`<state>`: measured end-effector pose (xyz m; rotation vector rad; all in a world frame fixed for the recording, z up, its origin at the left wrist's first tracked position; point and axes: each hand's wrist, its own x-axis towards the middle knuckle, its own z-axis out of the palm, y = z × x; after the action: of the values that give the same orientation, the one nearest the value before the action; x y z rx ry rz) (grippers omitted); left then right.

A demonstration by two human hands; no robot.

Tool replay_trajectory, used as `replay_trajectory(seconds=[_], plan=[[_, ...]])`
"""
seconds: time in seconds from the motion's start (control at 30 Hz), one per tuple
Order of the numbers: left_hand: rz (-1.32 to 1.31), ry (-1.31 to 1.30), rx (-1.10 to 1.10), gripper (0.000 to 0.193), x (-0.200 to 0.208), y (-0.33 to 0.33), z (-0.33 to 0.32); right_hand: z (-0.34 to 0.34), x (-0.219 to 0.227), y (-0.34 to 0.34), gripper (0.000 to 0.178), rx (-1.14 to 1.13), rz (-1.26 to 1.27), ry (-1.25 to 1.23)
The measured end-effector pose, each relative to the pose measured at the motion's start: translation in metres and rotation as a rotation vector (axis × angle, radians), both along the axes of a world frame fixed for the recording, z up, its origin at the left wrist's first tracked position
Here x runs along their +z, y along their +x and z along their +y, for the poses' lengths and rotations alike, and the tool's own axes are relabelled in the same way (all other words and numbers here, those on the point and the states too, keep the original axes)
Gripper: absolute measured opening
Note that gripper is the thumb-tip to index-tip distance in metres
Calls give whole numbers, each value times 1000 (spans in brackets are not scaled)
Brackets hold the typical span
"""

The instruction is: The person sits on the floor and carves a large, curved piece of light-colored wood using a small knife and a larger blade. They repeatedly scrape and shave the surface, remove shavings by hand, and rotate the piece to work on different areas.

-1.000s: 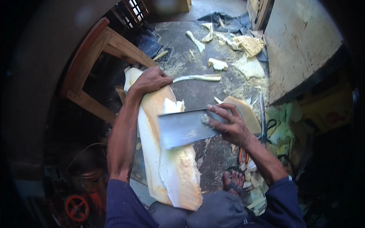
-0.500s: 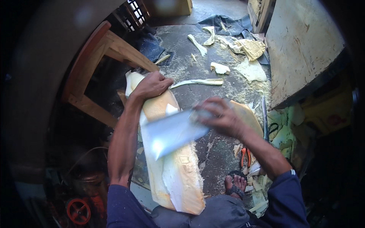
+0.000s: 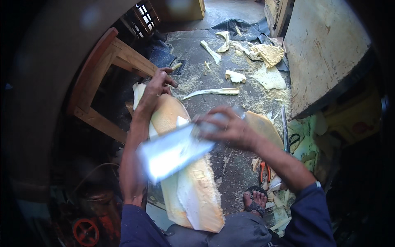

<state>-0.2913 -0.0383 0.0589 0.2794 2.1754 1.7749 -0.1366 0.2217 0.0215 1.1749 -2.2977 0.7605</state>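
Observation:
Across my lap lies a long yellowish foam pad (image 3: 203, 193), probably a seat cushion, with a white patch along its middle and a rough, crumbly right edge. My left hand (image 3: 158, 85) is over its far end, fingers apart and partly raised, gripping nothing. A flat, shiny, rectangular metal tool (image 3: 173, 154) slants across the pad, blurred by motion. Closed round its right end is my right hand (image 3: 224, 127). The tool's working face and exact kind cannot be made out. A second tan foam piece (image 3: 263, 128) lies on the floor beyond my right forearm.
Foam offcuts (image 3: 235, 76) and crumbs litter the dark floor. Orange-handled pliers (image 3: 265, 172), a long blade (image 3: 284, 123) and black-handled scissors (image 3: 293, 139) lie at the right. A wooden frame (image 3: 96, 78) stands left, a pale panel (image 3: 329, 49) right.
The metal tool and my right hand have moved left and slightly toward me over the pad. My left hand has loosened from a closed fist and its fingers have lifted.

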Motion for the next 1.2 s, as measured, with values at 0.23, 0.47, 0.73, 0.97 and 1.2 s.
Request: replay_trajectory(seconds=[0.23, 0.47, 0.73, 0.97, 1.2], plan=[[7, -58, -98, 46, -8, -5, -1, -3, 4, 25, 53, 131, 89, -2], [71, -267, -177, 60, 5, 6, 6, 5, 11, 92, 41, -44, -78, -35], [35, -699, -195, 68, -7, -8, 18, 33, 14, 157, 34, -34, -163, -35], [91, -967, -205, 67, -15, -30, 13, 37, -7, 186, 45, -348, -1531, -894], [592, -1309, -741, 29, -22, -101, 12, 36, 85, 186, 41, 366, -1486, -907]])
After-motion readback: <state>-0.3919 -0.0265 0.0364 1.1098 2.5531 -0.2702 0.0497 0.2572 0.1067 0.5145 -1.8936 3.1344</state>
